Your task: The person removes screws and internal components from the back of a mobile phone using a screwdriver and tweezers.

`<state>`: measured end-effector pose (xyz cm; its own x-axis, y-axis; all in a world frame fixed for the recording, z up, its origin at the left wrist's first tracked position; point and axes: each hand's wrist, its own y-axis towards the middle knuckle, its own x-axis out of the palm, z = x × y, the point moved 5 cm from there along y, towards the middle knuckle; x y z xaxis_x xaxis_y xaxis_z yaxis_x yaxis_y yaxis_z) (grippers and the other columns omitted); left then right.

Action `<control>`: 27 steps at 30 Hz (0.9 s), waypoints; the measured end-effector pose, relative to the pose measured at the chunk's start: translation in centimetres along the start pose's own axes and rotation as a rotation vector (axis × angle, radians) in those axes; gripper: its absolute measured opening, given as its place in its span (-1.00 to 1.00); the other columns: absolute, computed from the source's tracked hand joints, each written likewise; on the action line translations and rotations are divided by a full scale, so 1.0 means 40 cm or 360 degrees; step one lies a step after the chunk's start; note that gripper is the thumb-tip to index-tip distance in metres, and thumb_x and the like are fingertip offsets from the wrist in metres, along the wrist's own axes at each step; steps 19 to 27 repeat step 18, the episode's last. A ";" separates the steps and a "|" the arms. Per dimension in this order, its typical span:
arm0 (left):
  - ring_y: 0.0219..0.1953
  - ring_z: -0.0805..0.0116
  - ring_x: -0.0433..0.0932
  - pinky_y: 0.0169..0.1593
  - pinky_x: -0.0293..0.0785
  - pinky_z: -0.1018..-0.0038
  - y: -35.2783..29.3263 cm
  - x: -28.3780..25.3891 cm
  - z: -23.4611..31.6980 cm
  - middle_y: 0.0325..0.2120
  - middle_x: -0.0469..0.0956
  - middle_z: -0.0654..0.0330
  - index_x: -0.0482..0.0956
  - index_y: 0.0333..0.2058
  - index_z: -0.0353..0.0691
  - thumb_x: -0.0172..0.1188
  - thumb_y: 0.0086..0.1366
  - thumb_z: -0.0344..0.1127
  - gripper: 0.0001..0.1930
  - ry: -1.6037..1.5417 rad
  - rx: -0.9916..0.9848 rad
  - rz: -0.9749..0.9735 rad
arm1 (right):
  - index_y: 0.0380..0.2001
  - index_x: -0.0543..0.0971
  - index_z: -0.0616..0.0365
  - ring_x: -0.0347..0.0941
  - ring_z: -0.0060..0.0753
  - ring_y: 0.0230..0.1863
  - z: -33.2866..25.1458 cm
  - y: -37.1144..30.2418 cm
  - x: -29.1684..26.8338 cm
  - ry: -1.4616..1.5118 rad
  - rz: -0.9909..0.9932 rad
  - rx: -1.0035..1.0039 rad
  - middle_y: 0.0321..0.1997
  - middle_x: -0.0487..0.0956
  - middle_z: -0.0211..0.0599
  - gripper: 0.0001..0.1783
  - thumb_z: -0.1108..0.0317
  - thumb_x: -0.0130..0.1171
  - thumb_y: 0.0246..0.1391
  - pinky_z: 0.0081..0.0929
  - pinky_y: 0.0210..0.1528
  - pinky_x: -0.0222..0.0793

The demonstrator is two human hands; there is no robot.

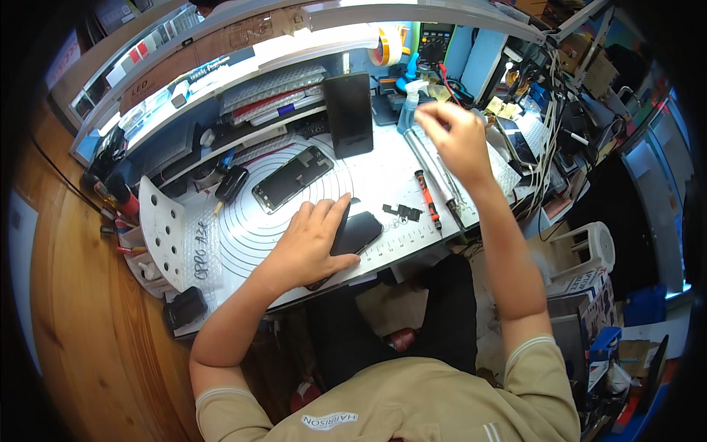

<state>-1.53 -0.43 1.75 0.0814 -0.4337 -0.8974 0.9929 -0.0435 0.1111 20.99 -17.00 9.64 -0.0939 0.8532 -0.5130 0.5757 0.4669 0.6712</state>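
Note:
My left hand (311,239) is over a dark smartphone (356,234) near the table's front edge, gripping it with the thumb on the near side and fingers across the far side. Part of the phone is hidden under the palm. My right hand (455,138) is raised at the back right, fingers curled together beside a clear spray bottle (407,110); whatever is between the fingertips is not visible. Beyond my left hand lies a detached phone screen (293,178). Small black parts (403,213) and a red-and-black screwdriver (428,200) lie right of the phone.
Another dark phone or screen (349,114) stands upright against the shelf. Next to the screwdriver lies a long metallic tool (431,166). A white perforated holder (162,232) and bubble wrap (202,243) are at the left. Cables (554,110) and a multimeter (433,43) crowd the back right.

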 end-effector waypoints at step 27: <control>0.24 0.01 0.48 0.30 0.42 0.19 0.096 -0.094 0.033 0.17 0.58 0.03 0.63 0.16 -0.25 0.53 0.22 -0.34 -0.47 -0.0127 0.0465 0.0841 | -0.03 0.75 0.26 0.68 -0.52 -0.20 0.161 0.312 0.063 0.0012 0.0178 -0.0136 -0.18 0.78 -0.18 -0.75 0.40 0.36 0.27 -0.49 -0.01 0.59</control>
